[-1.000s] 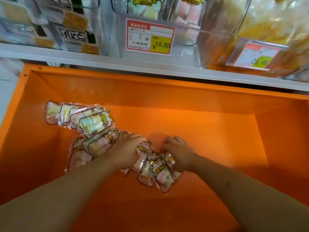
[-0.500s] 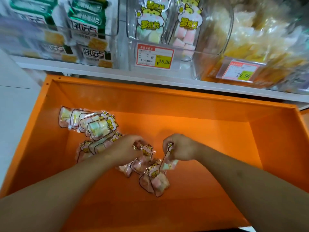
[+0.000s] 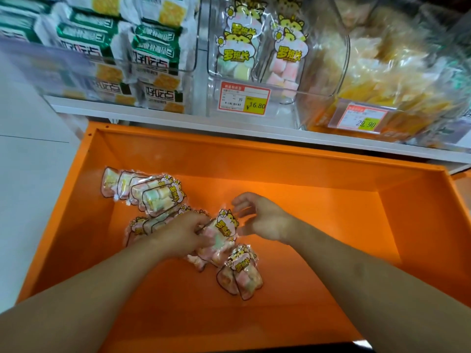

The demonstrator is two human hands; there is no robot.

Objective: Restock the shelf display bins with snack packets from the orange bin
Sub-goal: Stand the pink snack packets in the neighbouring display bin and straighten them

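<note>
A: We log the left hand (image 3: 183, 234) gripping snack packets (image 3: 220, 235) mid-floor of the orange bin (image 3: 305, 174).

B: We note the right hand (image 3: 262, 220) beside them, fingers spread, holding nothing. More packets (image 3: 153, 197) lie by the bin's left wall.

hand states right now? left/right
Left hand: grips a marshmallow packet in the orange bin.
Right hand: open, fingers spread, holding nothing.

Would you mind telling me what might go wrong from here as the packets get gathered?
The left hand grips several glossy cartoon marshmallow packets in one loose bunch; one may slip back into the orange metal bin. The right hand is open and holds nothing. The clear middle shelf bin has similar neighbours, so misplacing is possible.
</note>
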